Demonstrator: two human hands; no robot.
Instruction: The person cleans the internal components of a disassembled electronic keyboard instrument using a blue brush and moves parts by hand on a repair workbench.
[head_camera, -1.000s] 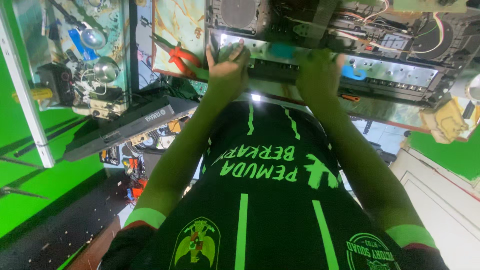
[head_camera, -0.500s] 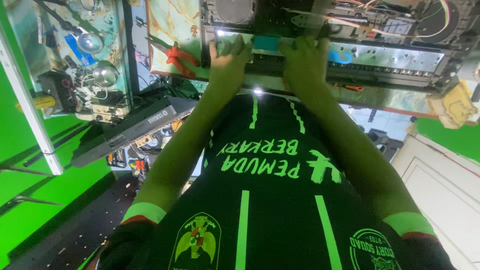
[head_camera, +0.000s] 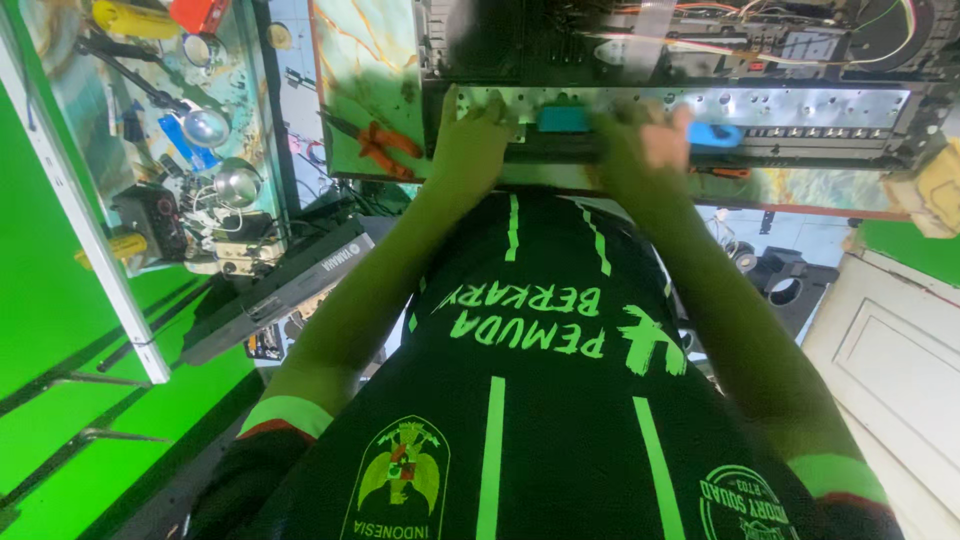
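Note:
An open electronic chassis (head_camera: 800, 105) with a silver metal front and exposed wiring lies on the marbled tabletop (head_camera: 365, 70) ahead of me. My left hand (head_camera: 470, 140) curls over the left end of a dark front panel strip (head_camera: 560, 148) along the chassis's near edge. My right hand (head_camera: 645, 150) grips the same strip further right. A teal block (head_camera: 565, 120) shows between the hands. A blue piece (head_camera: 715, 135) sits beside my right fingers. My black shirt with green lettering fills the lower view.
Red-handled pliers (head_camera: 385, 148) lie on the tabletop left of my left hand. A side bench at the left holds round metal parts (head_camera: 237, 185) and tools. A long black device (head_camera: 280, 290) leans below it. A black speaker box (head_camera: 790, 290) and white panel (head_camera: 890, 340) stand at the right.
Both hands have stayed on the chassis's front edge and drawn slightly closer together. The view has tipped down, so the chassis sits higher in the frame.

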